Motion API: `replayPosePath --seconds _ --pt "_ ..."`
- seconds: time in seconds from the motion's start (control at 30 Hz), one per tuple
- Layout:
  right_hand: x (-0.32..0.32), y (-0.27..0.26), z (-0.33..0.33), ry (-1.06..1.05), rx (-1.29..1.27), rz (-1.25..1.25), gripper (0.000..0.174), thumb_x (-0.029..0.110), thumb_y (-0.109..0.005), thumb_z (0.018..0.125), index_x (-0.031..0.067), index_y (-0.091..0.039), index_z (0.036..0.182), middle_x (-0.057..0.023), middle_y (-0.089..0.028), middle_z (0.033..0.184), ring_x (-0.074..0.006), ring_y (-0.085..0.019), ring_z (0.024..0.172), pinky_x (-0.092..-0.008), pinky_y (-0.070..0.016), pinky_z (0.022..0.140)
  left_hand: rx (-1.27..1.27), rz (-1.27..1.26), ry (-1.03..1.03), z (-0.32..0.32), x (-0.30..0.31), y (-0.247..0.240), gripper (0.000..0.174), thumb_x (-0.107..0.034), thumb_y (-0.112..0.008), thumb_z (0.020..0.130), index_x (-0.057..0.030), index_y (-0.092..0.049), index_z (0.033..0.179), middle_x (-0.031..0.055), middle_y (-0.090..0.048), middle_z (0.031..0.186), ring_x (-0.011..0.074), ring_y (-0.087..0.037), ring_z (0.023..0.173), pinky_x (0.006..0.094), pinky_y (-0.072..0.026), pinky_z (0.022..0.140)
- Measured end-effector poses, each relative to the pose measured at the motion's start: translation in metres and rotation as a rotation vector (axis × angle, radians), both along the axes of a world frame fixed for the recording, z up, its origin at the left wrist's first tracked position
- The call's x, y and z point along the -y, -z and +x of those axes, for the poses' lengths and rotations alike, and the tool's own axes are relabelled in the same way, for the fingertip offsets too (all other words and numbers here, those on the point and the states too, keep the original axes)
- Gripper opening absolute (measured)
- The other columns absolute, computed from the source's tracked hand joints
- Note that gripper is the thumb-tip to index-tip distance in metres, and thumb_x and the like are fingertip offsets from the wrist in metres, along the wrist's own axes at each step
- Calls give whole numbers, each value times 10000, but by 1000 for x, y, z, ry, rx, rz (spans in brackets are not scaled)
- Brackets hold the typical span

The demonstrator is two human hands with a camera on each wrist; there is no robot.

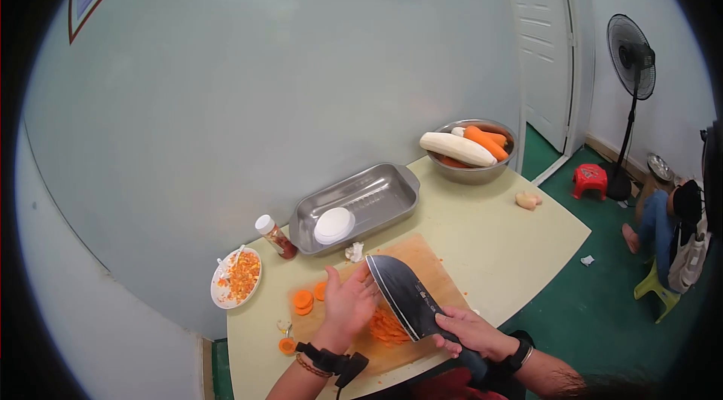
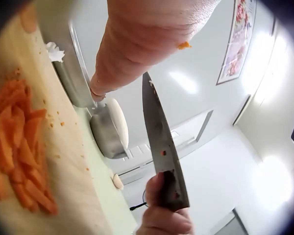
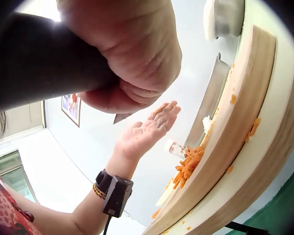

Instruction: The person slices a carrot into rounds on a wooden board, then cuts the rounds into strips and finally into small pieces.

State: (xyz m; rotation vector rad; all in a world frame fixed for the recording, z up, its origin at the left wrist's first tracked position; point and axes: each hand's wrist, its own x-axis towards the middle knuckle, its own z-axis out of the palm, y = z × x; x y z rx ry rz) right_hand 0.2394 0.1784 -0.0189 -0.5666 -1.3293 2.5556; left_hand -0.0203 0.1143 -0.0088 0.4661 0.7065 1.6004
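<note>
My right hand grips a broad, dark-bladed kitchen knife by its handle, holding it raised over the wooden cutting board. Palm up and fingers extended, my left hand is beside the blade near its tip in the head view. A small orange carrot bit clings to the left hand. Under the knife, a pile of carrot strips lies on the board, partly hidden by the blade. Round carrot slices sit at the board's left side. Small orange scraps dot the blade in the left wrist view.
Behind the board stands a metal tray holding a white round item. A white-capped jar and a plate of chopped food are at left. A steel bowl with carrots and a long white radish stands back right.
</note>
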Motion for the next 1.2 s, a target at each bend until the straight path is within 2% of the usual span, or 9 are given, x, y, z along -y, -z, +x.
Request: replayPosePath --seconds 0.03,0.13,0.33,0.43,0.53,0.73,0.83,1.03,1.2 --pt "2 0 -5 -5 8 -10 221 268 -443 1035 74 -539 1078 14 -587 755 -39 -452 502 -189 -416 474 38 68 50 -3 0 1 935 -735 -121 920 18 -407 1396 149 -466 1417 277 -434 1296 428 -299 1120" --pt "7 -1 -18 -23 20 -31 224 273 -436 1037 77 -540 1065 16 -586 744 -43 -448 498 -188 -407 468 135 31 -63 9 2 -14 921 -718 -102 928 17 -427 1376 155 -497 1393 304 -463 1278 450 -325 1108" --pt "8 6 -32 -60 20 -24 219 274 -425 1039 81 -526 1060 9 -587 741 -47 -435 485 -197 -395 456 186 39 -121 11 10 -19 903 -694 -99 942 29 -450 1354 178 -478 1414 332 -465 1284 472 -339 1101" --pt "8 7 -39 -37 22 -6 205 264 -425 1039 81 -504 1089 -6 -588 741 -51 -421 467 -205 -398 454 182 71 -87 7 15 -13 869 -655 -94 964 43 -436 1351 213 -492 1388 351 -476 1277 480 -351 1094" --pt "7 6 -46 7 13 9 193 268 -430 1038 87 -479 1083 -10 -577 732 -59 -422 464 -218 -402 462 264 209 114 -3 17 4 867 -654 -109 966 55 -435 1343 232 -519 1348 356 -508 1232 476 -374 1072" --pt "2 3 -57 82 20 14 185 279 -429 1039 100 -425 1087 -12 -546 705 -62 -421 466 -224 -403 464 380 119 120 11 23 11 903 -690 -149 948 77 -419 1340 234 -516 1331 359 -502 1220 469 -374 1070" --pt "-1 11 -63 123 28 3 188 291 -424 1040 106 -414 1066 -7 -538 696 -59 -422 470 -219 -400 461 278 4 71 19 28 7 916 -704 -156 940 77 -405 1347 225 -512 1334 350 -495 1225 463 -363 1078" --pt "-5 15 -70 185 23 43 190 300 -421 1040 111 -411 1045 1 -535 691 -52 -424 477 -216 -405 460 388 -32 97 21 36 15 904 -701 -190 943 84 -401 1340 239 -497 1326 337 -494 1227 448 -381 1064" --pt "-12 16 -70 253 64 36 190 291 -418 1040 102 -412 1051 -6 -541 699 -59 -431 477 -220 -425 462 212 -245 23 35 42 -1 834 -649 -241 970 88 -423 1313 227 -531 1246 319 -541 1154 401 -446 1006"
